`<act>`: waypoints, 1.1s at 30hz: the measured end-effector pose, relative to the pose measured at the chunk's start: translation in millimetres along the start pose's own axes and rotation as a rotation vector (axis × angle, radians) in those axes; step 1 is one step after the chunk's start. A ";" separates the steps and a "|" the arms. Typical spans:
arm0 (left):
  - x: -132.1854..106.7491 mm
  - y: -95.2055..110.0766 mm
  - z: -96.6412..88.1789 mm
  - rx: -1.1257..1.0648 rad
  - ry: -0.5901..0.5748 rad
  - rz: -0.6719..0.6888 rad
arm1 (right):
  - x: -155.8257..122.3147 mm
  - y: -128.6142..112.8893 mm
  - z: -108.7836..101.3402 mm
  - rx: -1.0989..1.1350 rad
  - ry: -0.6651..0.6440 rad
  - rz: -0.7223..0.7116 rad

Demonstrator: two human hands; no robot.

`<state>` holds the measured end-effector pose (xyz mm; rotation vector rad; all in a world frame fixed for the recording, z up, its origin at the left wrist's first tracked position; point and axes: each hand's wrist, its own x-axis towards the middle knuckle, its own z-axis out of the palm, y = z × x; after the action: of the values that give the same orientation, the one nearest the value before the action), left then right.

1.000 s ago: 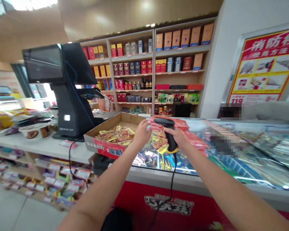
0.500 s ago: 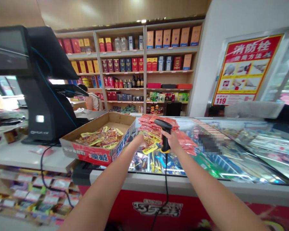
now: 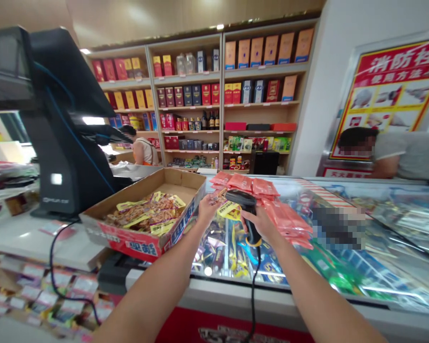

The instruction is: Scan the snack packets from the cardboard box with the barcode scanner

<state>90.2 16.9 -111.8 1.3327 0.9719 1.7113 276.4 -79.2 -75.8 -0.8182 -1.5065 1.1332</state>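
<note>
My right hand (image 3: 260, 223) is wrapped round the grip of a black barcode scanner (image 3: 241, 196), whose head points left. A black cable hangs from the scanner's yellow-trimmed base. Just left of the scanner, my left hand (image 3: 208, 208) is closed on a yellow-and-brown snack packet (image 3: 229, 209), held above the glass freezer lid in front of the scanner head. Beside my left forearm, an open cardboard box (image 3: 180, 177) contains several similar snack packets (image 3: 146, 212). Flat salmon-pink packets (image 3: 284, 216) lie in stacks on the glass behind and right of my right hand.
A black checkout terminal (image 3: 66, 143) stands on the white counter (image 3: 21, 238) at left. The glass-topped freezer (image 3: 214, 281) spreads across the front. Two people are beyond it: one (image 3: 145, 151) at back left, another (image 3: 407, 152) leaning at right. Shelves (image 3: 221, 105) of boxed goods line the back wall.
My left hand has raised a snack packet off the glass beside the scanner. The scanner has tilted slightly in my right hand. The person at right shows more, and the view has shifted.
</note>
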 end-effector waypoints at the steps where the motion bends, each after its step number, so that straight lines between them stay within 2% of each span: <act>1: -0.3 -0.2 0.7 0.019 -0.005 0.018 | 0.1 0.0 1.1 -0.015 -0.015 -0.001; 5: -0.3 -1.1 0.2 0.121 0.017 0.104 | 0.3 2.2 3.3 -0.050 -0.058 -0.005; 11: 2.9 -5.4 -4.6 0.239 0.074 0.163 | -3.3 -1.6 3.3 -0.035 -0.043 -0.014; 18: -2.0 4.1 -4.3 0.258 0.083 0.170 | -5.1 -0.4 1.9 -0.020 -0.065 0.035; 26: -7.2 14.5 -1.3 0.262 0.106 0.132 | -5.1 2.6 2.4 -0.002 -0.055 0.010; 30: -17.7 27.1 2.1 0.374 0.108 0.137 | -4.7 3.8 6.2 0.021 -0.062 0.021; 33: -24.8 51.1 1.1 0.538 0.155 0.128 | -1.5 -0.1 12.1 0.048 -0.042 0.043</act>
<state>90.5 -27.3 -76.1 1.6412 1.5426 1.7350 265.0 -83.6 -76.5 -0.8022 -1.4970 1.2203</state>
